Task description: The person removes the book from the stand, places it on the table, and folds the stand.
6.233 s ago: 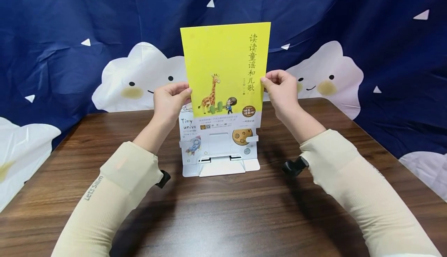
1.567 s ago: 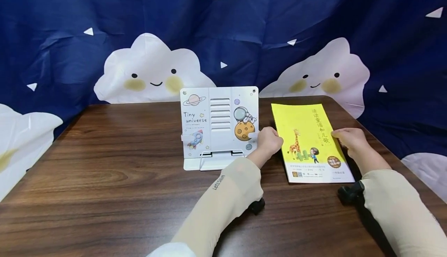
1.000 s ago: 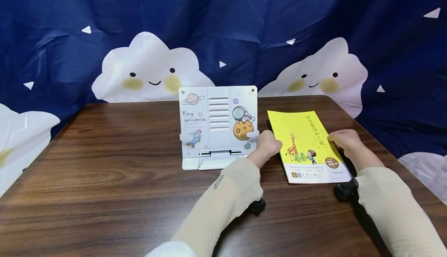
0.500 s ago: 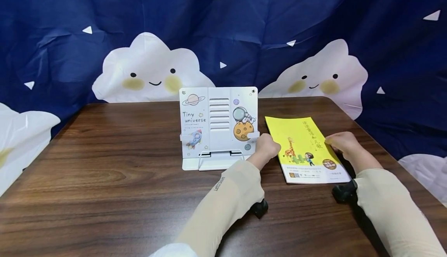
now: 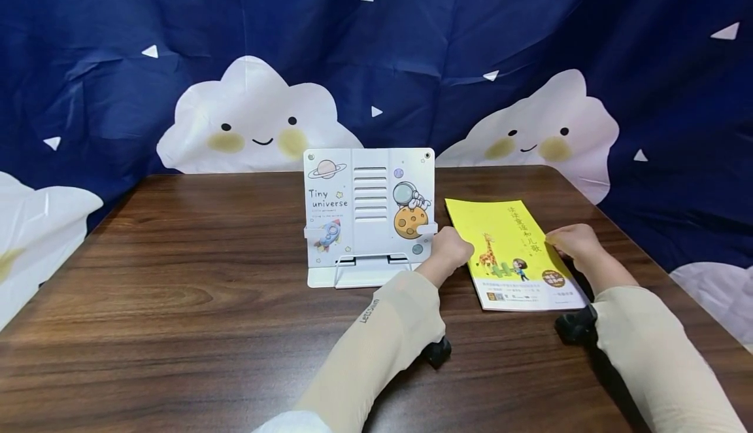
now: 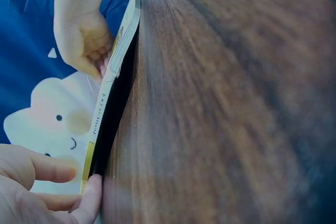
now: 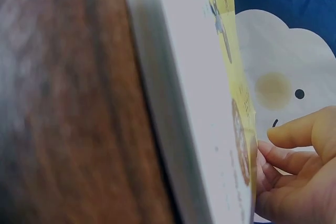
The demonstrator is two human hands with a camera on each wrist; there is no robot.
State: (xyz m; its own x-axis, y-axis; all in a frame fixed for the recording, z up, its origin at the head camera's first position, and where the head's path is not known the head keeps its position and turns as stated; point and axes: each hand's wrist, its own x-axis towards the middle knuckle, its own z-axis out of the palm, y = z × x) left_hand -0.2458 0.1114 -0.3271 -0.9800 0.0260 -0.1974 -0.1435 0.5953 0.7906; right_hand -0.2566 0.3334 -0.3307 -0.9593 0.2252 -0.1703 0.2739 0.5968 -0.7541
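Note:
A yellow children's book (image 5: 500,224) with a giraffe and a child on its cover lies low over the right part of the wooden table (image 5: 206,328), cover up. At its left edge, my left hand (image 5: 451,250) holds the spine; the left wrist view has the thumb on the cover side and a finger beneath. My right hand (image 5: 579,243) holds the opposite edge between thumb and fingers, its fingers partly hidden behind the book in the right wrist view. Left of the book stands a white bookstand (image 5: 370,217) with space drawings, bearing nothing.
The bookstand's right clip (image 5: 426,228) is very close to my left hand. Behind the table hangs a dark blue curtain (image 5: 406,27) with smiling white clouds. The table's right edge (image 5: 641,250) runs just beyond my right hand.
The book was upright before the bookstand, then both hands carried it right and lowered it. During the last second it has tipped flatter and come slightly nearer.

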